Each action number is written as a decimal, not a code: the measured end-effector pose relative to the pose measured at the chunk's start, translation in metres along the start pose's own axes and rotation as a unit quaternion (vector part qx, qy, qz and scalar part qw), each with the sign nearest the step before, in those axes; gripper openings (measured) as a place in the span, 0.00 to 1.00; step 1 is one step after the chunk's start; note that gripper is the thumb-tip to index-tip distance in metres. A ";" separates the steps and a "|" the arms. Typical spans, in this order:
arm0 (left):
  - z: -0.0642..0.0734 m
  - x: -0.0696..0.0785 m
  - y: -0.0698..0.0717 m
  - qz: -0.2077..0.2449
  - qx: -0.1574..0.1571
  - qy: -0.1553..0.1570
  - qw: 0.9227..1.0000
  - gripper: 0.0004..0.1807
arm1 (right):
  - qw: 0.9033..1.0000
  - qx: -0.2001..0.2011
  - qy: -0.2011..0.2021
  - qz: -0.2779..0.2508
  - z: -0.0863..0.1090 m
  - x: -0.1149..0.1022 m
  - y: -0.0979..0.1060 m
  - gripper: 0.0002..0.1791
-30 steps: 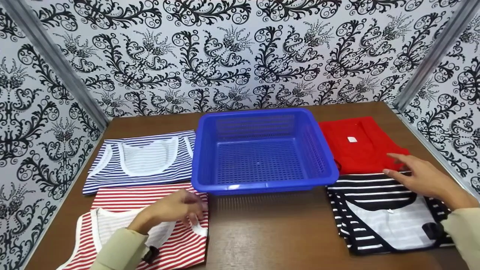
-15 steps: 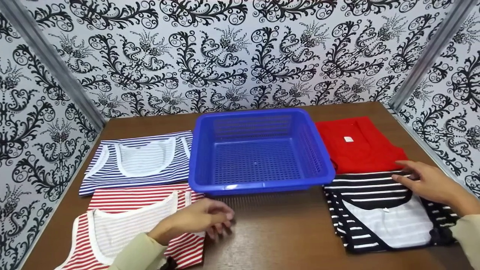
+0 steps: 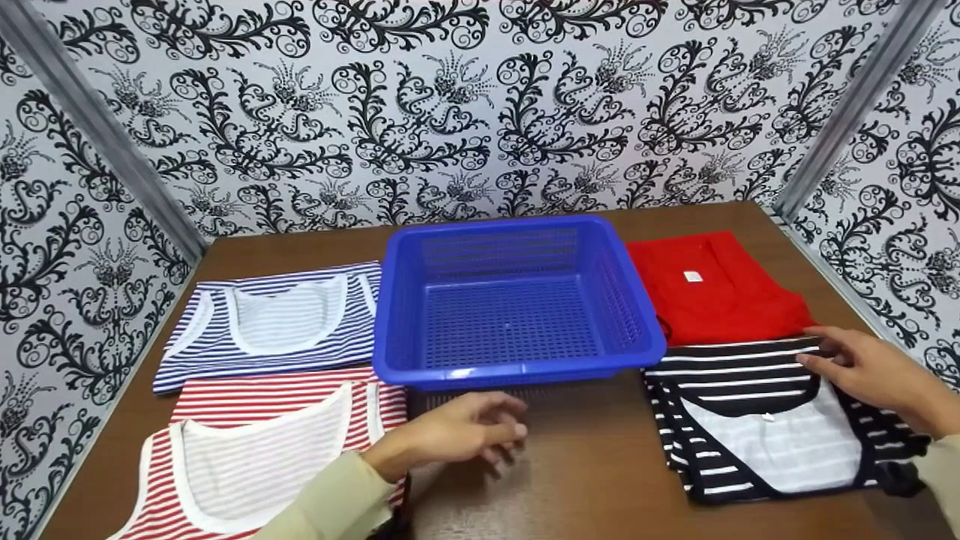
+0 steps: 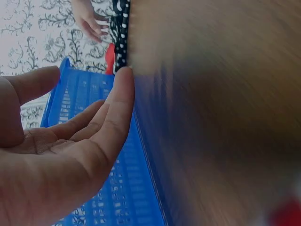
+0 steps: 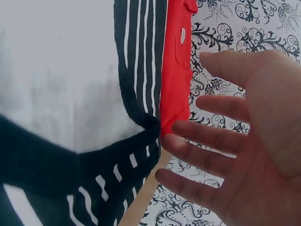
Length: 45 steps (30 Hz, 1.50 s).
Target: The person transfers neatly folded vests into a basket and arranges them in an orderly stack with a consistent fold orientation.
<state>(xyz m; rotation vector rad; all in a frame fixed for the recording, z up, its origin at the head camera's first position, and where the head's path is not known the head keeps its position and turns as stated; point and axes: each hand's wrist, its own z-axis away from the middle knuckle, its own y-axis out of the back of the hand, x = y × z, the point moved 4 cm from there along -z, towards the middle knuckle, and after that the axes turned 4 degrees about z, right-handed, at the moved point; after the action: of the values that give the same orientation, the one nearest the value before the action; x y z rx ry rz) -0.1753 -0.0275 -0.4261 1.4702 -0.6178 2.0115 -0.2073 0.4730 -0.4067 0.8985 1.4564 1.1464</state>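
Observation:
My left hand (image 3: 461, 431) hovers over the table in front of the blue plastic basket (image 3: 517, 370), fingers loosely bent with nothing in them. In the left wrist view its palm and fingers (image 4: 123, 94) stand beside the basket's slotted side. Over the black-and-white striped top (image 3: 750, 420), near its far right corner, hangs my right hand (image 3: 874, 371), fingers spread and holding nothing. The right wrist view has this hand (image 5: 225, 141) apart from the striped fabric. Just behind that top lies a folded red garment (image 3: 712, 300) with a white label.
On the left lie a blue-and-white striped tank top (image 3: 195, 360) and, nearer, a red-and-white striped tank top (image 3: 255, 465), both folded. The basket stands between the garments on the brown table (image 3: 570, 465). Patterned panels (image 3: 480, 112) enclose the back and sides.
My left hand has moved right, from above the red-and-white tank top to the table in front of the basket. The right hand has shifted slightly right and nearer. The view has panned slightly.

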 end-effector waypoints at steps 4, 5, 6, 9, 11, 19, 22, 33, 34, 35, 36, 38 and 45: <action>-0.013 0.003 -0.012 0.000 0.001 -0.003 1.000 0.24 | 1.000 -0.010 -0.010 -0.011 0.003 0.004 0.000 0.31; -0.016 0.004 -0.015 0.000 0.001 -0.005 1.000 0.24 | 1.000 -0.010 -0.010 -0.011 0.004 0.005 0.001 0.31; -0.020 0.005 -0.018 -0.001 0.002 -0.007 1.000 0.24 | 1.000 -0.009 -0.011 -0.012 0.005 0.006 0.001 0.31; -0.029 0.005 -0.028 0.004 0.006 -0.012 1.000 0.24 | 1.000 -0.014 -0.020 -0.018 0.007 0.008 0.001 0.31; -0.036 0.005 -0.033 0.005 0.009 -0.014 1.000 0.24 | 0.999 -0.013 -0.023 -0.017 0.008 0.009 0.002 0.30; -0.060 0.010 -0.051 0.000 0.021 -0.001 1.000 0.25 | 0.999 -0.002 -0.022 -0.023 0.011 0.016 0.005 0.30; -0.067 0.012 -0.058 -0.003 0.023 0.004 1.000 0.26 | 0.999 -0.002 -0.024 -0.022 0.012 0.019 0.005 0.29; -0.088 0.011 -0.074 0.014 0.049 0.018 0.999 0.24 | 1.000 -0.011 -0.026 -0.001 0.016 0.028 0.003 0.28; -0.090 0.012 -0.075 0.018 0.054 0.018 0.998 0.24 | 1.000 -0.012 -0.028 -0.001 0.016 0.028 0.003 0.28; -0.091 0.012 -0.076 0.019 0.059 0.020 0.998 0.24 | 0.999 -0.012 -0.030 -0.002 0.017 0.029 0.003 0.28; -0.093 0.012 -0.077 0.022 0.064 0.021 0.997 0.23 | 0.999 -0.015 -0.031 -0.004 0.017 0.029 0.003 0.29; -0.096 0.011 -0.080 0.025 0.072 0.023 0.997 0.22 | 0.999 -0.021 -0.035 -0.008 0.017 0.030 0.002 0.30; -0.108 0.009 -0.089 0.036 0.073 0.023 0.996 0.22 | 0.997 -0.053 -0.058 -0.014 0.021 0.036 0.000 0.35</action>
<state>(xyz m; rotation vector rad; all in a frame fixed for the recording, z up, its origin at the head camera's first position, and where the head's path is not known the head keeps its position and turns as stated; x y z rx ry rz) -0.1921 0.1103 -0.4456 1.5004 -0.5208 2.1791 -0.1930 0.5108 -0.4165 0.8534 1.2975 1.1213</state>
